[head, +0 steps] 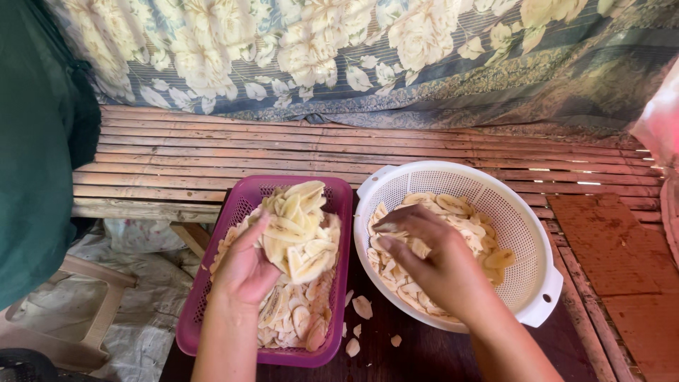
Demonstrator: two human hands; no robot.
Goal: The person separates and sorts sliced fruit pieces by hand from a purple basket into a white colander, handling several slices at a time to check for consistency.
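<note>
**Both hands in the banana slices**

The left hand [247, 265] is up over the purple basket [205, 297], fingers curled and closed round a thick stack of pale banana slices [297, 230], holding the bunch upright above the loose slices that fill the basket's bottom. The thumb presses along the near side of the stack, and the slices fan out past the fingertips towards the basket's far rim.

Over to the right hand [431, 265]: it is down inside the white colander [495, 198], palm facing down, fingers drawn together and bent, the tips pinching at the sliced banana [488, 244] heaped in the bowl. Whether a slice is actually caught between those fingertips, I cannot tell from here.

Basket and colander sit side by side on a dark wooden table [438, 354], their rims touching or all but touching in the middle. The basket reaches the table's left edge; the colander takes the right side, one handle pointing to the far side, the other towards the near right.

A few stray slices [361, 308] lie on the bare table in the gap between the two, near the front.

Behind the table runs a slatted bamboo bench [212, 148], with a flowered cloth [353, 49] hanging above it. At far left, a dark green cloth [32, 141], and below it a plastic chair [78, 311] standing on the floor.
</note>
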